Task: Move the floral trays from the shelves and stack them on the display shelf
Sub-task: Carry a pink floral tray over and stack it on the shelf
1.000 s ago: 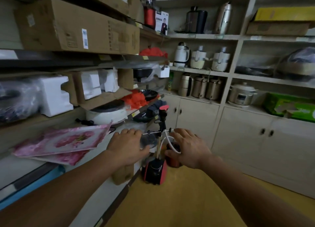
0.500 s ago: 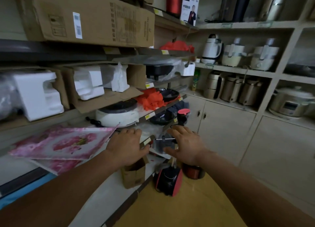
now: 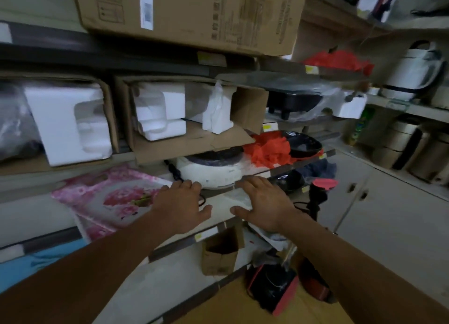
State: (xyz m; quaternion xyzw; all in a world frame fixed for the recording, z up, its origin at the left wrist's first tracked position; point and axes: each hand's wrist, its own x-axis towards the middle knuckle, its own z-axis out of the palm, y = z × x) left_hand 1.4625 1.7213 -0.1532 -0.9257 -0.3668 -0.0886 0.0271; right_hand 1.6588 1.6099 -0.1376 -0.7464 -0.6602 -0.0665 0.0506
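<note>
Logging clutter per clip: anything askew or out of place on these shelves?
The pink floral trays lie crooked, overhanging their shelf edge. A small cardboard box hangs tilted off the lower shelf. Both hands hover open, holding nothing.

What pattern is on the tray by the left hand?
Pink and magenta flowers on a pale ground, on the floral tray; head view.

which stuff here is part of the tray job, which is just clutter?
Job:
floral trays, stacked on the shelf
left hand, open, nothing held
right hand, open, nothing held

Clutter:
white cooker
foam packing
cardboard box
orange plastic
small open carton
</note>
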